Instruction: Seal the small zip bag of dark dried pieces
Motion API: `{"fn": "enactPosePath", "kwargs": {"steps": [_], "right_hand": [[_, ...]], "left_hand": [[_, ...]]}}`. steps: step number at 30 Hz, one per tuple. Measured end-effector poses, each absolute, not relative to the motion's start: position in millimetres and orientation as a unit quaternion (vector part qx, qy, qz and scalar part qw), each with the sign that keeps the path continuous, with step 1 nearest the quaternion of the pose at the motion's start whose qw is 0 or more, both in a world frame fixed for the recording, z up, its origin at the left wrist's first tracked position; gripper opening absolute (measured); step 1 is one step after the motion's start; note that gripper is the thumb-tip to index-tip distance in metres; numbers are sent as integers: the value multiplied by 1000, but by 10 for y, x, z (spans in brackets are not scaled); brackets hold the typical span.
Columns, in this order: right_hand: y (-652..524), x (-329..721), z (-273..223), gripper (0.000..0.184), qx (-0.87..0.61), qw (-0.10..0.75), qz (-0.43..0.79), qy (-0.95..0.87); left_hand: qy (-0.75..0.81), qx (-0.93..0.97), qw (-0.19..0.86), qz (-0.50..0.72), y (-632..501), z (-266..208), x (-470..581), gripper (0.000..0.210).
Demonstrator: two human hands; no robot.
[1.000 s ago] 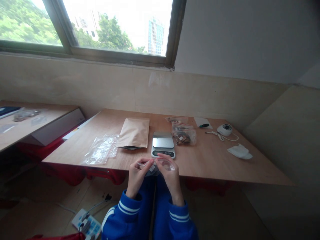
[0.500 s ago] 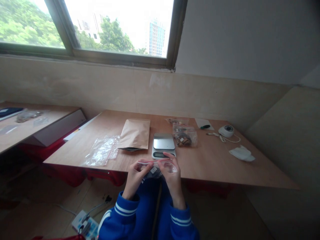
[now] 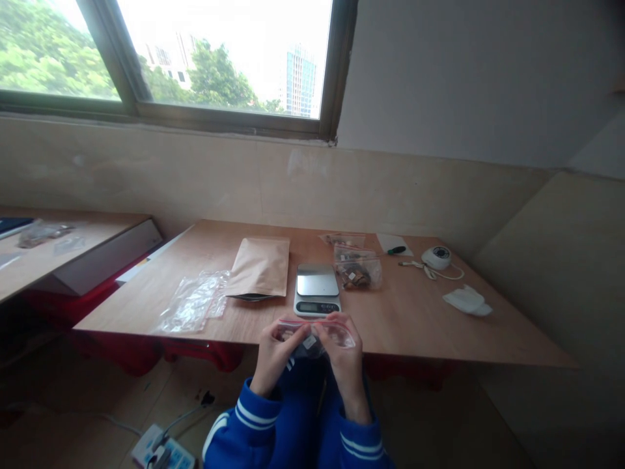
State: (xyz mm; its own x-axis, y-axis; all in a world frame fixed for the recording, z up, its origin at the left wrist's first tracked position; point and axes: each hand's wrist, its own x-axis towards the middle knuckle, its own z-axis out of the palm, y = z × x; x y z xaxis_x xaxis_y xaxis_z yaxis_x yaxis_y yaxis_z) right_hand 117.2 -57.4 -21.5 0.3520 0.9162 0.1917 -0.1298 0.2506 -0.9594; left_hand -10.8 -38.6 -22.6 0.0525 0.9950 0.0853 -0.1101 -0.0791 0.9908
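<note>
Between my hands, at the front edge of the table, is a clear zip bag (image 3: 308, 349) with a red seal line and a small white label. Something dark lies inside it. My left hand (image 3: 277, 349) pinches the seal from the left. On the right, my right hand (image 3: 344, 345) grips the same seal, its thumb close to the left thumb. Just beyond the bag stands a white kitchen scale (image 3: 317, 286) with a bare metal plate. Left of the scale lies a brown paper pouch (image 3: 260, 268), its dark mouth facing me.
Flat clear bags (image 3: 193, 303) lie at the table's left. Filled zip bags (image 3: 359, 273) sit right of the scale. Farther right are a green-handled screwdriver (image 3: 396, 251), a white dome camera (image 3: 436, 258) with cable and a crumpled white sheet (image 3: 467, 300). A power strip (image 3: 163, 448) rests on the floor.
My right fingers have come down from over the scale's display onto the bag's seal. Both hands with the bag sit slightly lower and to the right as the view shifts a little.
</note>
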Motion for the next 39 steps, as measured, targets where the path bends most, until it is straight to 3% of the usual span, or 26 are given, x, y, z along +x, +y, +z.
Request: {"fn": "enactPosePath", "kwargs": {"steps": [5,10,19,23,26,28,30,34,39], "right_hand": [[-591,1157,-171,26,-484,671,359,-432],[-590,1279,-169,31,-509,646,363,-438],[-263,2388,-145,53,-598,696,224,-329],[278,2768,-163,76,-610,624,286,-395],[538,2867,-271,84,-696,562,111,-433],[540,2852,-408,79,-711,532,-30,-459],[434,2777,-592,66,-685,515,-95,-507],[212,2544,-982,52,-674,422,-60,-603],[374,2451,-1141,55,-705,356,64,-610]], "left_hand": [[435,487,525,545,-336,-213,-146,25],[433,455,559,541,-264,-250,-260,50],[471,434,489,592,-215,-266,-677,47],[478,417,468,615,-229,-305,-787,46],[488,420,460,611,-216,-320,-830,47],[501,424,449,607,-188,-335,-851,48],[518,431,433,599,-152,-358,-867,50],[550,461,390,577,-83,-435,-904,47],[571,537,284,552,88,-637,-999,33]]}}
